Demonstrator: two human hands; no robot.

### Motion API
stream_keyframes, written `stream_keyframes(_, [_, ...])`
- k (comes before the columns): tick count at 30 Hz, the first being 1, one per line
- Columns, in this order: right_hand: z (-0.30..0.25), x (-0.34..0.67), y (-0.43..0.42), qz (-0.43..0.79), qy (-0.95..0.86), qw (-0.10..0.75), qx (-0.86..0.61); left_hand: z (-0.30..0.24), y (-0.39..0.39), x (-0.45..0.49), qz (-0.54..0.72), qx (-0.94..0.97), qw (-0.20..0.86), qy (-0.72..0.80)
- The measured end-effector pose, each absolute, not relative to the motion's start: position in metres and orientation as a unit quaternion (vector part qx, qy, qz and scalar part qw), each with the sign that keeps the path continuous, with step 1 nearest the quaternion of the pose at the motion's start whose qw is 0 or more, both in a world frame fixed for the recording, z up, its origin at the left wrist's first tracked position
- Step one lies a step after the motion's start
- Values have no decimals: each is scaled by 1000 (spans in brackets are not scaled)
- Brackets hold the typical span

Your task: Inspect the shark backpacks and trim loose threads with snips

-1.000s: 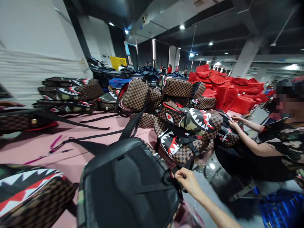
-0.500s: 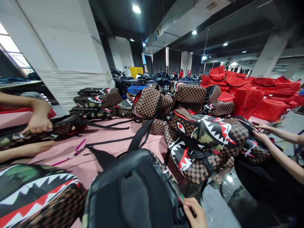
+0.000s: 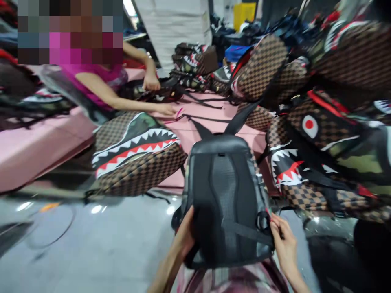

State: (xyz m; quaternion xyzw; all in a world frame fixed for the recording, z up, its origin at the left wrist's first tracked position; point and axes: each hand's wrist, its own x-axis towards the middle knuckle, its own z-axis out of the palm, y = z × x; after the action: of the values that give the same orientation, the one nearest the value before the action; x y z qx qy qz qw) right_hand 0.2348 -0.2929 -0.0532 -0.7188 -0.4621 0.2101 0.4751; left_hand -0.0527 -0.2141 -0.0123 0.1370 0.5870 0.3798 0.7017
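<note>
The right hand (image 3: 284, 240) pinched the lower right edge of a backpack (image 3: 226, 191); the left hand (image 3: 185, 232) met the opposite side, its grip hidden. The backpack, black padded panel facing the wearer, was between both hands, about equally near, its long axis running away. A shark-mouth checkered backpack (image 3: 137, 154) lay leftward on the pink table (image 3: 175, 179); beyond sat a magenta-shirted person (image 3: 100, 85). No brand, label or writing was legible.

Head-worn camera looks forward and down over the hands (image 3: 284, 240).
</note>
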Motion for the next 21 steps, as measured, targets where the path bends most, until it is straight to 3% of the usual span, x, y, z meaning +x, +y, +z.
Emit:
stream_keyframes(3, [-50,238,-293,227,-460,440,-737,-13,-222,-56,355,221,704,574])
stream_keyframes(9, [-33,258,-279,227,-465,405,-754,1,-235,-104,167,427,699,549])
stream_keyframes(11, [-23,261,-264,198,-467,409,-758,8,-218,-117,203,457,616,609])
stream_keyframes(13, [-10,257,-241,191,-480,404,-755,11,-192,-119,283,510,465,667])
stream_keyframes(16, [10,237,-197,212,-537,402,-711,7,-148,-101,375,639,259,620])
stream_keyframes(21, [27,196,-105,189,-667,408,-594,5,-75,-51,361,750,124,540])
